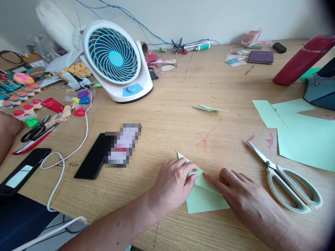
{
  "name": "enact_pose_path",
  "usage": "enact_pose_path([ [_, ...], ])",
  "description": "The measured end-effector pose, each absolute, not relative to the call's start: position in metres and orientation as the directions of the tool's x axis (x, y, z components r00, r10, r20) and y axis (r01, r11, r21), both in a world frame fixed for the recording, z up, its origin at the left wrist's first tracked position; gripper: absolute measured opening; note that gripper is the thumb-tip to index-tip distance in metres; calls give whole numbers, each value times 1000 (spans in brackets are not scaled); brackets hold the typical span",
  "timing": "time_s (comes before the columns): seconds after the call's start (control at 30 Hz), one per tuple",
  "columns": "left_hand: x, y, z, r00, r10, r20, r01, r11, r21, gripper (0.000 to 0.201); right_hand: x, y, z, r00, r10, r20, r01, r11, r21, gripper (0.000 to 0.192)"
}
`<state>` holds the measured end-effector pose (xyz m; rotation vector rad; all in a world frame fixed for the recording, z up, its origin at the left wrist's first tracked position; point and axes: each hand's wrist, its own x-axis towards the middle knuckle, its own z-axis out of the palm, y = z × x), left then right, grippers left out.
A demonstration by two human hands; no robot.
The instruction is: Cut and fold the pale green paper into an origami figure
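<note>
Both hands flat on a folded green paper at the near table edge.
I see my left hand [175, 181] and right hand [242, 195] pressing the paper [202, 198], fingers open, gripping nothing; scissors [285, 181] lie just right, a phone [94, 157] left, a fan [116, 59] behind.

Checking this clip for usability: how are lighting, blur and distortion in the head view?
Head view: even, soft daylight with faint shadows under the left hand and right hand on the pale green folded paper; wide-angle bending and dark, blurred corners; a pixelated block over the black phone; the white and blue desk fan is sharp.
</note>
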<state>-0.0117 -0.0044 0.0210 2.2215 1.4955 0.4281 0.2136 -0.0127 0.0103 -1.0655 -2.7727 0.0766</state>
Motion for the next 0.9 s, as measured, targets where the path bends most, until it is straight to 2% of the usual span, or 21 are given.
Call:
enact_pose_path([
  [0.13,-11,-3,22,355,935,6,802,-308,511,9,210,-13,11,-730,666,154,663,744,-77,49],
  [0.3,-11,-5,23,346,938,21,810,-310,498,10,203,-15,9,-764,608,215,622,783,-3,42],
  [0.53,-13,-2,20,385,922,44,809,-360,464,13,204,-13,6,-786,581,213,590,807,-24,40],
  [0.67,-14,-2,22,500,863,79,798,-494,345,6,204,-12,9,-792,574,208,581,813,-31,42],
  [0.8,-11,-8,21,640,761,103,745,-648,160,16,204,-11,9,-795,571,204,578,816,-30,39],
  [0.9,-8,-14,19,693,718,71,716,-696,48,18,204,-10,8,-799,572,186,578,816,-27,37],
])
